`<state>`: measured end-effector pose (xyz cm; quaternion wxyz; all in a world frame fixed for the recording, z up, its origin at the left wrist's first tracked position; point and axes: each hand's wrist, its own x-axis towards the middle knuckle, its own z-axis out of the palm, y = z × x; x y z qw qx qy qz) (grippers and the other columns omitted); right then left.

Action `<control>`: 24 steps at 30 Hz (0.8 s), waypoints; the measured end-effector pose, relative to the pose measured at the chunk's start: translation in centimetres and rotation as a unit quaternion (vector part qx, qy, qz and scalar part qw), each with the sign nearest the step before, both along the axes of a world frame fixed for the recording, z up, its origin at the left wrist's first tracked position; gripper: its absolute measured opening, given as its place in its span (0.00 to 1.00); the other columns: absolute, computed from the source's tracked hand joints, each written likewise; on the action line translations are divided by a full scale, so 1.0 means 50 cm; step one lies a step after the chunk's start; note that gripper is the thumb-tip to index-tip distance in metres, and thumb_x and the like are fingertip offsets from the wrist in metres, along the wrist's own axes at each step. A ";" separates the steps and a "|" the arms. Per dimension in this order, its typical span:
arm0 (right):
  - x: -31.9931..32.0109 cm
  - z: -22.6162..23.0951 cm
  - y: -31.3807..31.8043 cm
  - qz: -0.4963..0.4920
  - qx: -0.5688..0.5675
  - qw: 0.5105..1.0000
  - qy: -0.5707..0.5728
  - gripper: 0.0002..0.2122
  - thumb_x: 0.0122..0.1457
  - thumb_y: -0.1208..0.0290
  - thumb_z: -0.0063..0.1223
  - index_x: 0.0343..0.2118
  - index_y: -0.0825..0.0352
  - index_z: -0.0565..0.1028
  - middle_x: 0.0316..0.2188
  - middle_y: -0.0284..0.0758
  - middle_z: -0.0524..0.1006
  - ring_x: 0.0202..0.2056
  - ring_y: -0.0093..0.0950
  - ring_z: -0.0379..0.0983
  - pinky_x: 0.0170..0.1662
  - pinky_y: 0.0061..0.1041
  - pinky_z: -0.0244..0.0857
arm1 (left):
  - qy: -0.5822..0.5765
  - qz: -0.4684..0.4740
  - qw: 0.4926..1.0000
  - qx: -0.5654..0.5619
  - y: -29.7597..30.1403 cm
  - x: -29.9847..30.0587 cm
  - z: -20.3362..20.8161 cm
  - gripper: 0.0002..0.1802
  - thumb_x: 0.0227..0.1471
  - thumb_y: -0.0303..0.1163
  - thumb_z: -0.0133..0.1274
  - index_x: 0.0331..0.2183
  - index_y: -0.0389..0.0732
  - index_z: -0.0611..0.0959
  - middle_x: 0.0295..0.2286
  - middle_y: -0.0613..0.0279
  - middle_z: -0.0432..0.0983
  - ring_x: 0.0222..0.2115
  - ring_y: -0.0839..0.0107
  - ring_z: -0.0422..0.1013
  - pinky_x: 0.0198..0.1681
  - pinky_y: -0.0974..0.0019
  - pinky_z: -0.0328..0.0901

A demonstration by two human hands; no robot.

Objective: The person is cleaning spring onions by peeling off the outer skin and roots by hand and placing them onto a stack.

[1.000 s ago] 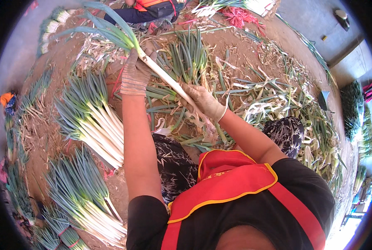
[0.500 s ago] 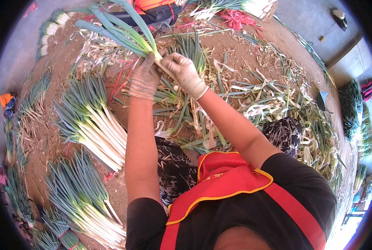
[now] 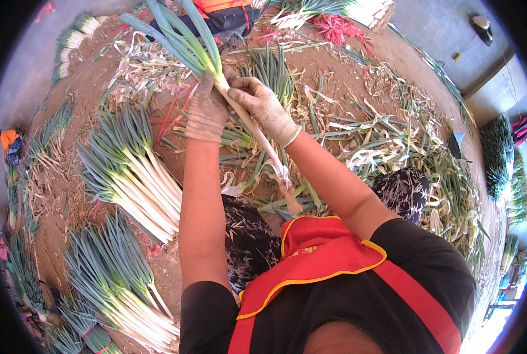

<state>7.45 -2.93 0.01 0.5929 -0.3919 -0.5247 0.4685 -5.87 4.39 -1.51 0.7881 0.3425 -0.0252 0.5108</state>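
A long green onion [image 3: 253, 125] slants between my gloved hands, its green leaves fanning toward the far left and its white stem running down to the root end near my knees. My left hand [image 3: 207, 111] is closed around it just below where the leaves split. Against the other side of the stem, my right hand [image 3: 264, 107] pinches with thumb and fingers at the upper white part. Both gloves are soiled. To the left of my left forearm lie two piles of onions, a farther pile [image 3: 135, 174] and a nearer pile [image 3: 122, 280], with white stems toward me.
Peeled onion skins and leaves [image 3: 387, 147] litter the soil at right and ahead. Loose unpeeled onions [image 3: 269, 74] lie just beyond my hands. Red plastic ties [image 3: 334, 28] sit at the far side, near a person in orange [image 3: 216, 6]. Tied bundles [image 3: 98, 339] are at lower left.
The onion has swung slightly right, and its white stem now shows down to the roots. My right hand has shifted a little right and turned, with its fingers loosened along the stem.
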 end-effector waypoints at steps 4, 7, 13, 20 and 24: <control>0.018 -0.035 -0.076 0.019 -0.057 0.975 -0.215 0.17 0.61 0.62 0.53 0.44 0.72 0.71 0.33 0.35 0.77 0.31 0.19 0.71 0.36 0.22 0.69 | -0.012 0.048 0.989 -0.141 0.004 -0.018 -0.020 0.23 0.54 0.49 0.53 0.45 0.44 0.74 0.37 0.63 0.74 0.42 0.66 0.71 0.47 0.54 0.67; 0.020 -0.133 -0.158 0.025 -0.170 0.983 -0.063 0.15 0.62 0.61 0.52 0.39 0.71 0.73 0.20 0.31 0.71 0.22 0.22 0.68 0.26 0.28 0.63 | -0.056 0.072 0.970 -0.226 0.023 -0.018 -0.019 0.23 0.61 0.52 0.41 0.43 0.43 0.74 0.38 0.62 0.75 0.43 0.65 0.71 0.48 0.52 0.68; 0.033 -0.114 -0.145 -0.128 -0.053 0.958 -0.252 0.14 0.62 0.60 0.51 0.36 0.69 0.73 0.19 0.42 0.70 0.20 0.35 0.67 0.27 0.32 0.62 | 0.139 0.065 0.966 -0.207 0.020 0.015 -0.006 0.10 0.60 0.36 0.44 0.34 0.39 0.71 0.25 0.58 0.73 0.31 0.59 0.73 0.34 0.52 0.73; 0.065 -0.041 -0.123 -0.165 -0.005 0.963 -0.213 0.15 0.63 0.61 0.50 0.37 0.72 0.74 0.17 0.39 0.70 0.21 0.27 0.66 0.27 0.30 0.63 | 0.396 -0.033 0.914 -0.080 -0.062 0.065 -0.013 0.15 0.55 0.41 0.50 0.32 0.37 0.79 0.27 0.56 0.78 0.29 0.58 0.76 0.38 0.58 0.73; 0.079 0.037 -0.120 -0.122 -0.093 0.983 -0.100 0.13 0.63 0.60 0.50 0.35 0.68 0.74 0.19 0.24 0.69 0.20 0.14 0.61 0.23 0.17 0.56 | 0.776 -0.120 0.561 0.262 -0.028 0.108 -0.087 0.17 0.56 0.39 0.45 0.33 0.34 0.80 0.26 0.48 0.76 0.28 0.60 0.75 0.35 0.58 0.68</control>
